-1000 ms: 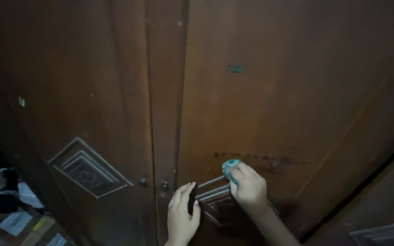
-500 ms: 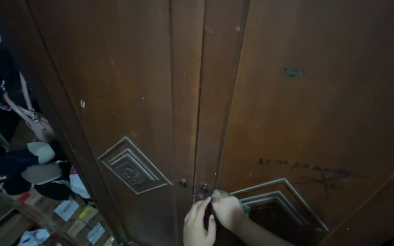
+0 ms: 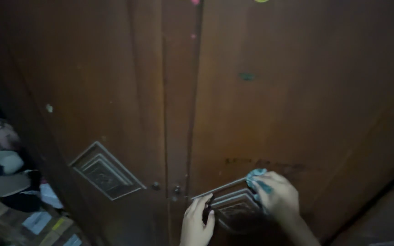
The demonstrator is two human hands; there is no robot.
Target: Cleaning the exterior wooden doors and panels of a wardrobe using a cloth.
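1. Low on the right wardrobe door (image 3: 297,114), the right hand (image 3: 277,196) presses a bunched teal cloth (image 3: 255,175) onto the carved diamond panel (image 3: 233,205).
2. Left hand (image 3: 197,223) rests spread, empty, on the panel's left edge.
3. Wiping looks underway; next stroke needs firm pressure along the grooves.

Wardrobe doors block the front

Closed wooden doors (image 3: 274,105) fill twelve o'clock; clutter (image 3: 10,191) crowds nine; bare panel at one.

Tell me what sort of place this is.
Probably a dim room in a home, in front of a wooden wardrobe with two doors and carved diamond panels. Clothes and boxes lie piled at the left. The right hand presses a teal cloth against one door; the left hand rests beside it.
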